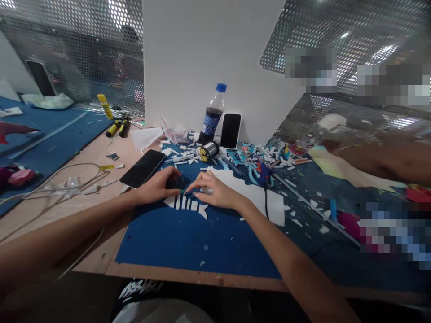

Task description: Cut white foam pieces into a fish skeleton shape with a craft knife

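Note:
My left hand (160, 185) rests on the blue mat (202, 242), its index finger curled and its thumb tip at a small teal piece (182, 191). From the other side, my right hand (213, 190) bends its fingers down, fingertips meeting the same piece. Both hands seem to pinch it between them; its exact shape is hidden by the fingers. Just below the fingertips lie flat white cut pieces (192, 206), set in a row like a fish, with a pointed head, several strips and a forked tail. A white sheet (249, 193) lies partly under my right wrist.
Behind my hands are a black phone (143, 168), a wire spool (207, 151), a cola bottle (212, 114) and an upright phone (230, 131). Foam scraps (245, 154) spread to the right. Yellow-handled pliers (117, 127) lie at left. Another person's arm (384, 157) reaches in from the right.

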`<action>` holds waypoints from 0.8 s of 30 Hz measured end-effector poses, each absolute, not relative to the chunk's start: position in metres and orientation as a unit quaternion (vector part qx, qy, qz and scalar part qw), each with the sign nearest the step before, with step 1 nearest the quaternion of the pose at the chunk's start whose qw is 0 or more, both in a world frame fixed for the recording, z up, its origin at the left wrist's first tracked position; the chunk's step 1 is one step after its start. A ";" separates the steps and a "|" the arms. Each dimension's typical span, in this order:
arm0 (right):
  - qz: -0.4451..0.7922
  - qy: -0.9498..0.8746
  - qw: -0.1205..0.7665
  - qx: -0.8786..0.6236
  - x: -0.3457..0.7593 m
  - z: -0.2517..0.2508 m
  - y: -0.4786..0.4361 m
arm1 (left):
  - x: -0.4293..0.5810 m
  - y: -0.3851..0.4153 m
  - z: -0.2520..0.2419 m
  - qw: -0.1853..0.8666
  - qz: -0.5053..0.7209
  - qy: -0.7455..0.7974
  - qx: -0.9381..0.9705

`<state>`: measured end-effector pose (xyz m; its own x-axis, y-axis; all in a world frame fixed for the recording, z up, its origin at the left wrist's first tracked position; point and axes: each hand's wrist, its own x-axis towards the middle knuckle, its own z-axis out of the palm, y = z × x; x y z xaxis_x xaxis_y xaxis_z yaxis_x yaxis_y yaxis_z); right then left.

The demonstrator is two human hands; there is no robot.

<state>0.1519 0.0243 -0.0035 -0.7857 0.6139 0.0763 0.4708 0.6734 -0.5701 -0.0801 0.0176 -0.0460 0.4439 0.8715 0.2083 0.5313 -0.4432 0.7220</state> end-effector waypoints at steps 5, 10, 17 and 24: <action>0.263 -0.910 0.121 -0.298 0.154 -0.012 0.025 | -0.081 0.019 -0.049 0.287 0.280 0.438 0.805; 0.267 -0.908 0.126 -0.299 0.153 -0.013 0.024 | -0.082 0.020 -0.050 0.288 0.273 0.434 0.809; 0.228 -0.867 0.272 -0.350 0.155 -0.017 0.026 | -0.082 0.018 -0.048 0.262 0.282 0.437 0.813; 0.153 -0.739 0.456 -0.472 0.162 -0.027 0.041 | -0.076 0.033 -0.032 0.154 0.314 0.461 0.816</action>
